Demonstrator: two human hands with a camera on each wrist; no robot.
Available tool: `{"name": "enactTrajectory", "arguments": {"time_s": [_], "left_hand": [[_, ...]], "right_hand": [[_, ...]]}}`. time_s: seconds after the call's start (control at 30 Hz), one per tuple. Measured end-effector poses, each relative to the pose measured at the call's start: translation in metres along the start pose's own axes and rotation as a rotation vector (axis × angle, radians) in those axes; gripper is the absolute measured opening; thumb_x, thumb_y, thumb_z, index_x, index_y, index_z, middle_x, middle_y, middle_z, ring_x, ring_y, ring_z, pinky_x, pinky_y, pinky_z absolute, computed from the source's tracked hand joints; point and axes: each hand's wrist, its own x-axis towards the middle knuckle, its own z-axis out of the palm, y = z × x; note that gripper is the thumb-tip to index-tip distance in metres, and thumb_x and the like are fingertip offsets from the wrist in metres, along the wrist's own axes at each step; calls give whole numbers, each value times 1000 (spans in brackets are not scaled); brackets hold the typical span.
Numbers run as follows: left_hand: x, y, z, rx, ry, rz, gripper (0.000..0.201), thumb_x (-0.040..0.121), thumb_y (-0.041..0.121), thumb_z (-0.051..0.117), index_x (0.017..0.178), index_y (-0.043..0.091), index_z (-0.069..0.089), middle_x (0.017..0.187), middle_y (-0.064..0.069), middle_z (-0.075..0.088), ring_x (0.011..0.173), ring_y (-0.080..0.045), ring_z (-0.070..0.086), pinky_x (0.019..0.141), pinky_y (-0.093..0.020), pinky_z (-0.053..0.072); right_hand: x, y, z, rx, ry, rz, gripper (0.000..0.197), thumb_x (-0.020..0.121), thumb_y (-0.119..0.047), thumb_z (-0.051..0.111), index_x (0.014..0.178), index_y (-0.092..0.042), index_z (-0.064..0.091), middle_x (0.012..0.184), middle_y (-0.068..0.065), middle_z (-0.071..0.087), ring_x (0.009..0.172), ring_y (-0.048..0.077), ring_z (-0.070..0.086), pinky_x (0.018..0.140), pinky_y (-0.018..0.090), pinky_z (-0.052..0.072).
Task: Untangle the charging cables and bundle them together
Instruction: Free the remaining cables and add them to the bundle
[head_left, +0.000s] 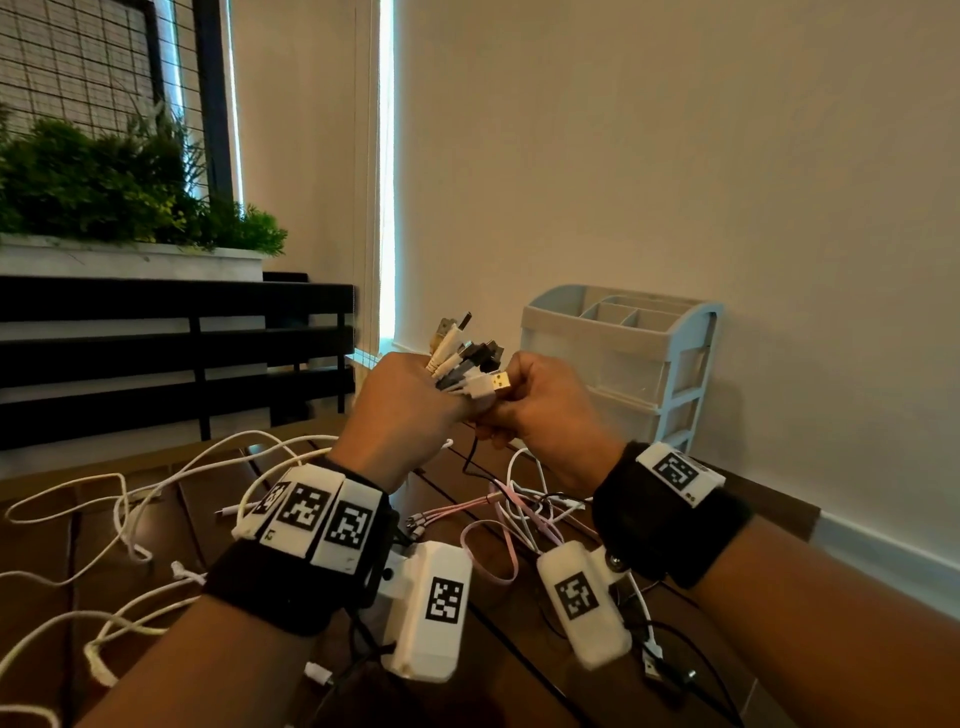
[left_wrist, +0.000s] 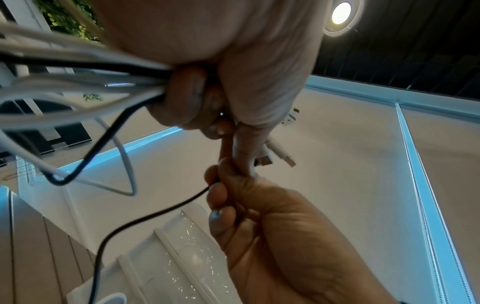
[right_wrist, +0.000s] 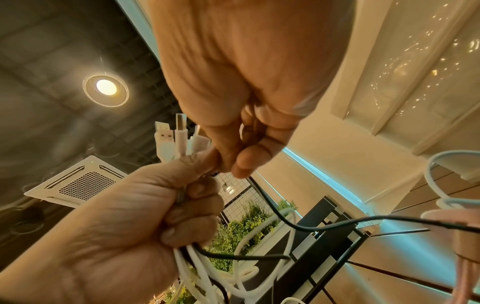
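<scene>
My left hand (head_left: 408, 410) is raised above the table and grips a bundle of charging cables just below their plugs (head_left: 462, 353), which fan out above the fist. White, grey and black USB ends show there. My right hand (head_left: 540, 408) is pressed against the left and grips a thin black cable (head_left: 470, 457) beside the bundle. In the left wrist view the right hand (left_wrist: 259, 216) curls round that black cable (left_wrist: 145, 218). From the right wrist, the right hand (right_wrist: 246, 102) pinches the black cable (right_wrist: 285, 220) next to the left fist (right_wrist: 130, 216) and the white plugs (right_wrist: 171, 139).
Loose white cables (head_left: 104, 519) and pink ones (head_left: 498, 519) trail over the dark wooden table (head_left: 218, 525) below my hands. A pale drawer organiser (head_left: 623, 353) stands against the wall at the right. A black slatted rail (head_left: 156, 338) and a planter (head_left: 130, 254) are at the left.
</scene>
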Motion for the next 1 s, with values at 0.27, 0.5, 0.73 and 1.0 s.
{"name": "enactTrajectory", "arguments": {"time_s": [0.27,0.5,0.73,1.0], "left_hand": [[-3,3,-2,-63,-73,59,17,87,27,69,75,22,58,61,4,50,51,-6,43,47,-18,32],[6,14,-29,-283,43,137,35,94,30,58,61,21,61,68,-13,52,57,-19,42,57,-31,39],[9,22,-55,-356,168,252,33,99,36,48,69,24,49,58,6,39,45,-5,31,44,-22,27],[9,21,-74,-425,236,307,23,91,15,63,69,22,56,43,11,45,42,-7,43,47,-21,45]], "right_hand": [[5,-3,-6,-205,-291,-24,28,91,-12,62,116,-7,49,83,11,71,64,28,68,55,34,56],[11,42,-23,-485,-359,158,8,96,-5,51,102,-2,54,90,20,69,67,22,67,63,33,58],[30,52,-39,-491,-218,178,6,94,-5,55,93,-11,57,84,13,69,72,24,70,64,31,59],[32,62,-45,-592,-238,308,10,98,-12,48,95,-9,57,91,12,69,78,25,71,67,32,60]]}}
